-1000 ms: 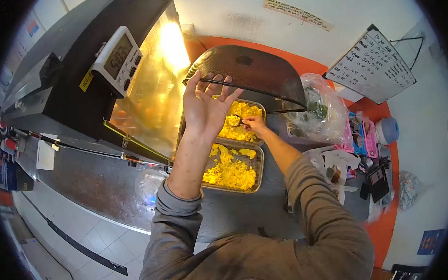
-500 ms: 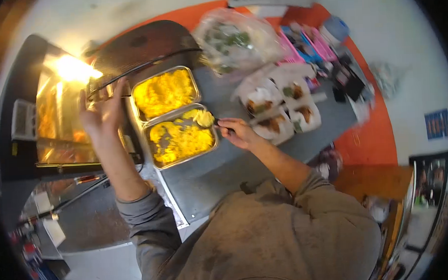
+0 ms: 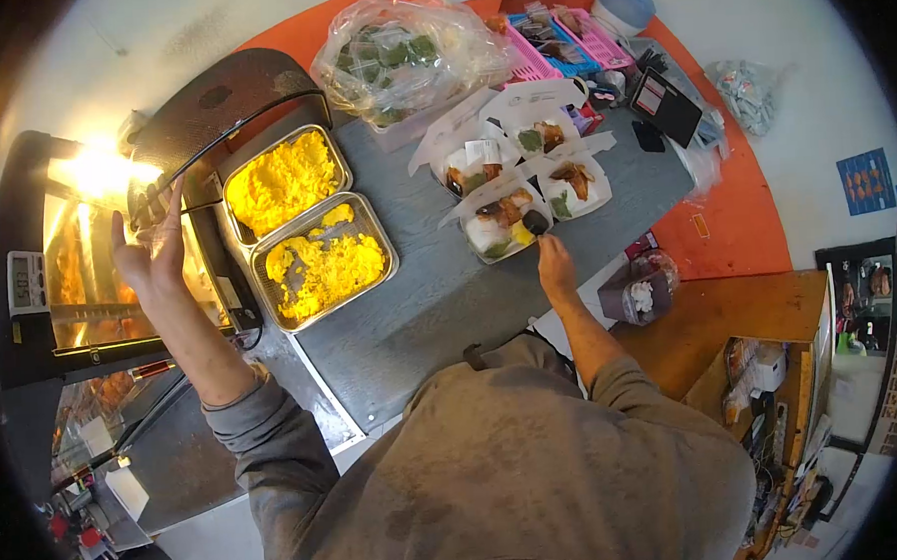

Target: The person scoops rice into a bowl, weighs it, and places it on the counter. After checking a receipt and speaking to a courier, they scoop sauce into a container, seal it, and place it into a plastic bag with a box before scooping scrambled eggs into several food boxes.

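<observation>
My right hand [image 3: 556, 265] is closed on a black spoon [image 3: 535, 222], its bowl over the edge of the front left takeaway box [image 3: 487, 240]. A bit of yellow food [image 3: 522, 235] lies beside the spoon, next to rice and browned meat. Three more open boxes, one of them a white box [image 3: 590, 189], stand around it. At the left, my left hand [image 3: 155, 255] is raised with fingers spread, near the edge of the dark mesh lid [image 3: 225, 95]. Two metal trays hold yellow food: a fuller back tray [image 3: 341, 165] and a front tray [image 3: 392, 244].
A lit glass warming cabinet [image 3: 118, 284] stands at the left. Behind the boxes are a plastic bag of green packets [image 3: 399, 57], pink and blue baskets [image 3: 558, 45] and a black device [image 3: 666, 105]. A clear tub [image 3: 624, 297] sits at the right.
My right hand has moved right with the spoon, from the front tray to the front left box. The yellow scoop has left the tray. The whole view has shifted, and my left hand remains raised.
</observation>
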### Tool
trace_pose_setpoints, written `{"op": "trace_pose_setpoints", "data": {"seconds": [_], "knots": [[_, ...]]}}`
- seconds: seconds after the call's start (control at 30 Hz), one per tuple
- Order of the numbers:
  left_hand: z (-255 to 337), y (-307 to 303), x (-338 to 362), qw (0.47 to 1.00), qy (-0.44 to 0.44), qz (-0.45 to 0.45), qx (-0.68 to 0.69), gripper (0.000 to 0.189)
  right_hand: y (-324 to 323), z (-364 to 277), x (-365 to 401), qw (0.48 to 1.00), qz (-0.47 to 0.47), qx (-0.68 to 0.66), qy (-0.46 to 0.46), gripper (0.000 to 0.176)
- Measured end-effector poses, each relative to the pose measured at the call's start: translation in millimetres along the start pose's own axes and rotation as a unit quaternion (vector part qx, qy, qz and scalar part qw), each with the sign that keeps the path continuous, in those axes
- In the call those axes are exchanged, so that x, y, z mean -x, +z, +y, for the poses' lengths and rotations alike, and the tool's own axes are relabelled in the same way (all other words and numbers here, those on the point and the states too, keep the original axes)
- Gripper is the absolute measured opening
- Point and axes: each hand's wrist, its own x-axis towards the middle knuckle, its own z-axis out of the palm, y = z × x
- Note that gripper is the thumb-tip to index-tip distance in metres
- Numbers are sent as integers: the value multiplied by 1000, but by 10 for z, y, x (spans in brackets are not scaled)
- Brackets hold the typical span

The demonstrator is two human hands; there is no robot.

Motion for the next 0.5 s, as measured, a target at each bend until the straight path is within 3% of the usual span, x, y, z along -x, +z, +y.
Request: {"op": "trace_pose_setpoints", "data": {"seconds": [0.03,0.17,0.23,0.27,0.33,0.4,0.47,0.5], "knots": [[-11,-5,6,1000,3,0,1,44,25,28,-6,998,50,13,-20,12],[-5,-29,26,999,4,-34,-18,44,-242,-249,-240,995,46,-83,37,16],[-62,114,164,1000,-30,3,-8,42,-320,-672,-476,930,68,-298,206,16],[-68,116,160,1000,-13,2,-5,40,-289,-936,-643,929,51,-312,192,16],[-78,57,90,1000,4,-20,1,35,-139,-1515,-946,805,-17,-550,223,14],[-70,2,16,999,-5,-49,-7,28,201,-2070,-1307,811,-110,-549,171,14],[-82,1,19,997,-7,-76,-22,23,838,-2440,-1652,836,-176,-517,52,16],[-83,-15,12,996,-5,-89,-32,25,1060,-2699,-1795,881,-173,-441,6,14]]}}
